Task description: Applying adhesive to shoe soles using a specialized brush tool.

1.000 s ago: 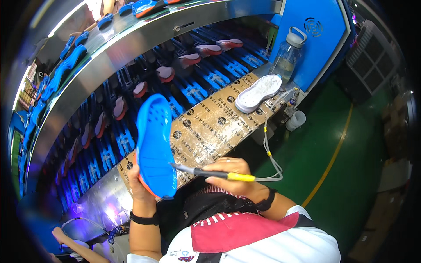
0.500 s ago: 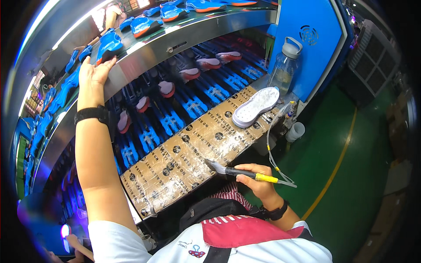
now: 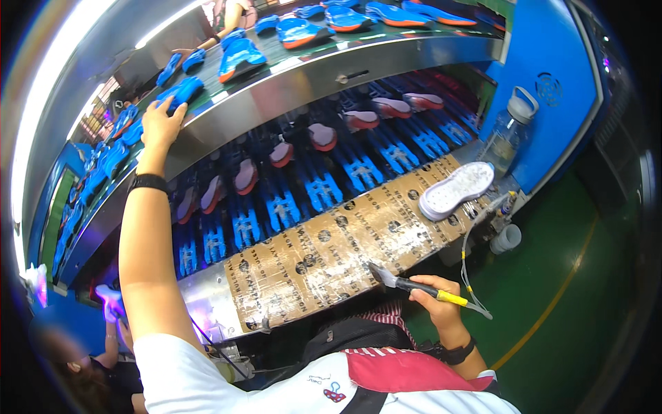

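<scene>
My left hand (image 3: 162, 127) reaches up to the raised belt, thumb and fingers apart at the near end of a blue shoe-shaped piece (image 3: 185, 92). The fingers appear to touch it; no closed grip shows. In my right hand (image 3: 441, 303) is a brush (image 3: 415, 285) with a black and yellow handle, held between thumb and fingers. A thin clear tube trails from its handle end. Its grey bristles are at the front edge of the cardboard-covered ledge (image 3: 310, 290); contact is unclear. Farther right on the ledge lies a pale lavender shoe sole (image 3: 456, 190).
More blue pieces with orange edges (image 3: 300, 32) line the belt. Below it, reddish soles (image 3: 322, 136) sit in a row above blue clamps (image 3: 324, 192). A clear bottle (image 3: 507, 134) and a white cup (image 3: 507, 239) are at right. Co-workers show at lower left (image 3: 107, 376) and top (image 3: 234, 17).
My view has swung left. My left hand has moved from one blue piece with an orange edge to another farther left on the belt. My right hand still holds the brush.
</scene>
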{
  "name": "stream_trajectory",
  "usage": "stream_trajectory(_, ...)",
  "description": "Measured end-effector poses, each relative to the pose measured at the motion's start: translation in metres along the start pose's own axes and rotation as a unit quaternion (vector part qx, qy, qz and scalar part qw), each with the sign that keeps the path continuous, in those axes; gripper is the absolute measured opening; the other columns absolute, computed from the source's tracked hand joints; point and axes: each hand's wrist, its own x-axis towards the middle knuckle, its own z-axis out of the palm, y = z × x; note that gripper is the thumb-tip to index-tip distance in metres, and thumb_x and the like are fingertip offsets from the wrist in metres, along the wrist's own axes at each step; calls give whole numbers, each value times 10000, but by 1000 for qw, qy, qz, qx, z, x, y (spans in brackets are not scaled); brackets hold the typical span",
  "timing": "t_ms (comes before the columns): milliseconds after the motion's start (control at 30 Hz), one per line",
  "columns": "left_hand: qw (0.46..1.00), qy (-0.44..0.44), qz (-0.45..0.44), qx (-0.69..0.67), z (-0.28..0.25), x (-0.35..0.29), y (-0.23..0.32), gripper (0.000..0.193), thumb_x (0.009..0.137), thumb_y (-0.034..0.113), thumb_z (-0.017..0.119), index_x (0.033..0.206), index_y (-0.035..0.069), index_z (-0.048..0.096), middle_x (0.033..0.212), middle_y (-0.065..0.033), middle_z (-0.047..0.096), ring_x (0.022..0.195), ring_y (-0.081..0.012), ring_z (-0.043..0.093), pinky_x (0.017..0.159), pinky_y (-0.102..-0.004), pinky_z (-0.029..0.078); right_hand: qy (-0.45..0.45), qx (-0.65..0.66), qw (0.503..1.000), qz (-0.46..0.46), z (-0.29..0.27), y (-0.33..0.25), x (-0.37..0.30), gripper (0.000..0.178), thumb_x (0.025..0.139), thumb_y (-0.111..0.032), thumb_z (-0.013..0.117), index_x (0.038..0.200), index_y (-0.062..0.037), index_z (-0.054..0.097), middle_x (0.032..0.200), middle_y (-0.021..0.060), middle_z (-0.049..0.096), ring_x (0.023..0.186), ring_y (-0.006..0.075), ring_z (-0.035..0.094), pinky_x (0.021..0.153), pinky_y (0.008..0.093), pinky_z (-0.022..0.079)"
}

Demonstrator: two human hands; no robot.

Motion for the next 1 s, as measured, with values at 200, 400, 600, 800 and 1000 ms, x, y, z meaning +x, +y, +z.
stream_trajectory(200, 995, -17, 64, 81, -33, -5, 2, 354, 818, 311, 635, 1166, 244, 637, 1059, -122, 616, 1015, -331, 594, 804, -477, 478, -9, -20, 1000, 21, 14, 7, 11, 251, 765, -23, 685, 1001, 60, 659, 812, 104, 680, 697, 128, 650, 663, 221, 523)
stream_trajectory(400, 985, -41, 74, 149, -43, -8, -81, 330, 830, 225, 611, 1158, 240, 641, 1076, -111, 608, 1014, -307, 594, 766, -489, 477, -40, -24, 999, 25, 31, 5, 18, 233, 773, -31, 710, 994, 34, 676, 825, 78, 686, 711, 95, 628, 647, 211, 489)
stream_trajectory(600, 967, -94, -22, 236, -44, -9, -131, 370, 869, 183, 562, 1229, 259, 600, 1192, -97, 589, 1127, -301, 555, 868, -525, 422, -33, -37, 999, 7, 35, 12, 16, 233, 764, -33, 719, 986, 24, 680, 843, 96, 694, 727, 105, 634, 662, 225, 496)
stream_trajectory(800, 963, -114, -113, 218, -54, -4, -68, 384, 947, 357, 432, 1287, 220, 545, 1403, -90, 444, 1294, -300, 409, 979, -641, 289, -37, -53, 998, 11, 31, 4, 15, 248, 767, -29, 701, 1002, 45, 669, 840, 102, 690, 722, 122, 643, 677, 232, 506)
stream_trajectory(1000, 920, -89, 204, -322, 3, 21, 30, 453, 890, 242, 593, 1311, 100, 508, 1283, -178, 534, 1196, -293, 508, 1010, -354, 363, -54, -46, 997, 24, 34, -4, 17, 228, 771, -57, 720, 985, 9, 683, 866, 98, 699, 774, 113, 646, 699, 237, 501)
